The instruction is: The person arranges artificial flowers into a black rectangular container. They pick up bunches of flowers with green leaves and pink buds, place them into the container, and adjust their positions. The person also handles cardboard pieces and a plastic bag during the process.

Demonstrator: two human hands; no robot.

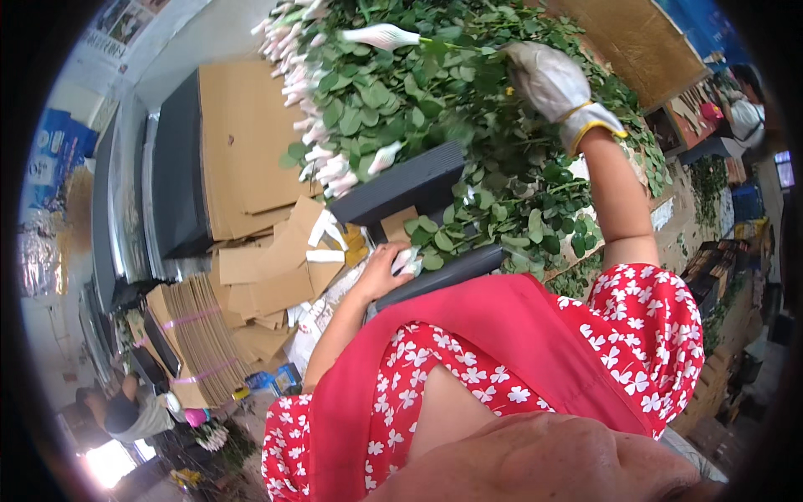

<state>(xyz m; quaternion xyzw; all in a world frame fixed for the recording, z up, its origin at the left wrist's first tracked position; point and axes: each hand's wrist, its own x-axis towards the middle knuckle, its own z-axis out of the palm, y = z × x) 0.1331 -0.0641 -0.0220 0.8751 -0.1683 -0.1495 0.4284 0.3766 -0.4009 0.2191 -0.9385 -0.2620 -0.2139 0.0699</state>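
Over leaves (368, 109), gloved right grip (552, 84)

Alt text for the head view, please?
A white-gloved right hand reaches over heaped green leafy stems with white net-sleeved flower buds. The bare left hand touches a pale bud between two dark grey bars; brown cardboard sheets lie to the left.

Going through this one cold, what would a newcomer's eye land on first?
Probably the big heap of leafy green stems at top center, edged on its left by pale flower heads. Next, the gloved right hand at upper right, over the leaves. The red clothing with white clover shapes also stands out, at lower center and right.
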